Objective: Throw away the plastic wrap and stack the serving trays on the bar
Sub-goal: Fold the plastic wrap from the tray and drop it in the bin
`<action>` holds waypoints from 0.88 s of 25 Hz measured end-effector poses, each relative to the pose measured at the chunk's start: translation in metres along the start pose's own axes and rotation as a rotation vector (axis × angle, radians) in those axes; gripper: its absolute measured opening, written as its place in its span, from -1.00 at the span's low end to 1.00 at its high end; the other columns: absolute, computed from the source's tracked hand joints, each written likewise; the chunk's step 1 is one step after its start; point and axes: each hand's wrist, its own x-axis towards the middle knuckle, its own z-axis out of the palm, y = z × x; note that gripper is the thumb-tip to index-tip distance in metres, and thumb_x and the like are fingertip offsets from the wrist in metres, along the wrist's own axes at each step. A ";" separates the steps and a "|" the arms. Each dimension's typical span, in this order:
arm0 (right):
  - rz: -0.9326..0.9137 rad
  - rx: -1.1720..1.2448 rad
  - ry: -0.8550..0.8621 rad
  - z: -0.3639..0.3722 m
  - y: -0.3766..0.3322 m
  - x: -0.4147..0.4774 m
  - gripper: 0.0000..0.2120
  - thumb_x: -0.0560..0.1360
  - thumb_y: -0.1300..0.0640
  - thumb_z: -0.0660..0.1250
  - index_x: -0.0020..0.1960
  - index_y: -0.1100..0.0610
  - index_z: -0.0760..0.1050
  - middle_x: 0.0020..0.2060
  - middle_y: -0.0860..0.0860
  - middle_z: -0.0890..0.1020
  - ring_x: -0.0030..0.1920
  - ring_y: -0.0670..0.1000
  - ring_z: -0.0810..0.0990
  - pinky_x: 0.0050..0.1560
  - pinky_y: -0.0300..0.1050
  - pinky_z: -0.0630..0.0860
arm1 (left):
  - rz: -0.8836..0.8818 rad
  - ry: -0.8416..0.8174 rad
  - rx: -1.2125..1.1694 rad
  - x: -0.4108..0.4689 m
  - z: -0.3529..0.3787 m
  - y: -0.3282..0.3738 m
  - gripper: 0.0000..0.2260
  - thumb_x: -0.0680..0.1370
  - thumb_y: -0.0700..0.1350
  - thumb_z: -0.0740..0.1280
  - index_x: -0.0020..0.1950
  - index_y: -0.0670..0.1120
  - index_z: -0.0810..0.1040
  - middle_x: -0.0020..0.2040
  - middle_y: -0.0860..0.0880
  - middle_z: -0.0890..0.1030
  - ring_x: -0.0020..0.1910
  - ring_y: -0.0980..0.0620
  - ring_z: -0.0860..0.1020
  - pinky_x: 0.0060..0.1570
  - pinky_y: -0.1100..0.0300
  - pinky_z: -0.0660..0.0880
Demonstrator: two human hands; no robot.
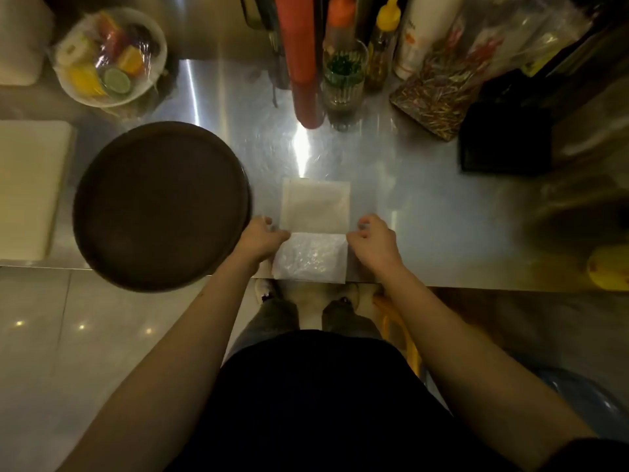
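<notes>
Steel bar [425,206]: seen across the middle of the frame, its near edge crossing just above the floor tiles.

Wrap [311,255]: a folded, whitish plastic sheet, lying flat at centre frame on the bar's near edge. The lower half is crinkled and shiny; the upper half is smoother and duller.

Left hand [262,238]: placed at the wrap's left edge, fingers curled and pinched on the fold line.

Right hand [374,236]: placed at the wrap's right edge, fingers curled and pinched on the same fold line.

Tray [160,206]: round, dark brown, found at centre left, just beside the left hand; its lower rim overhangs the bar's edge. Whether more than one tray is stacked there cannot be told.

Bowl [110,56]: white, at upper left, filled with cut fruit under film.

Board [29,189]: pale, at the left edge.

Bottles [340,15]: grouped at upper centre, with a glass [343,76] in front.

Bag [439,93]: clear, at upper right, holding thin sticks.
</notes>
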 end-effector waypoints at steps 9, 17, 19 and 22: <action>0.295 0.262 0.019 0.033 -0.017 0.009 -0.70 0.44 0.24 0.37 0.17 0.12 0.51 0.05 0.07 0.58 0.01 0.09 0.57 0.10 0.02 0.57 | 0.005 0.086 -0.025 0.008 -0.020 -0.009 -0.87 0.52 -0.21 0.35 0.04 -0.20 0.57 0.03 -0.16 0.58 0.07 -0.17 0.57 0.13 -0.09 0.54; 0.288 0.451 -0.026 0.017 -0.030 0.006 -0.85 0.47 0.31 0.35 -0.04 0.10 0.59 -0.05 0.13 0.64 -0.11 0.11 0.63 -0.11 -0.07 0.63 | 0.065 -0.010 -0.087 0.001 -0.021 0.007 -0.93 0.54 -0.23 0.33 0.00 -0.20 0.54 -0.12 -0.15 0.51 -0.14 -0.05 0.49 -0.16 0.14 0.46; 0.151 0.521 0.104 0.003 -0.073 -0.009 -0.85 0.47 0.35 0.35 -0.05 0.13 0.59 -0.05 0.19 0.64 -0.16 0.12 0.62 -0.21 -0.12 0.59 | 0.200 -0.071 -0.129 -0.010 -0.052 0.034 -0.88 0.54 -0.22 0.34 0.06 -0.20 0.53 -0.08 -0.13 0.53 -0.11 -0.04 0.51 -0.18 0.16 0.47; 0.126 0.575 0.109 -0.007 -0.087 -0.004 -0.85 0.48 0.37 0.34 -0.01 0.19 0.59 -0.03 0.21 0.63 -0.10 0.16 0.62 -0.02 0.03 0.60 | 0.208 -0.093 -0.139 -0.008 -0.058 0.047 -0.84 0.55 -0.20 0.33 0.11 -0.20 0.54 -0.02 -0.16 0.57 -0.10 -0.06 0.54 -0.17 0.14 0.50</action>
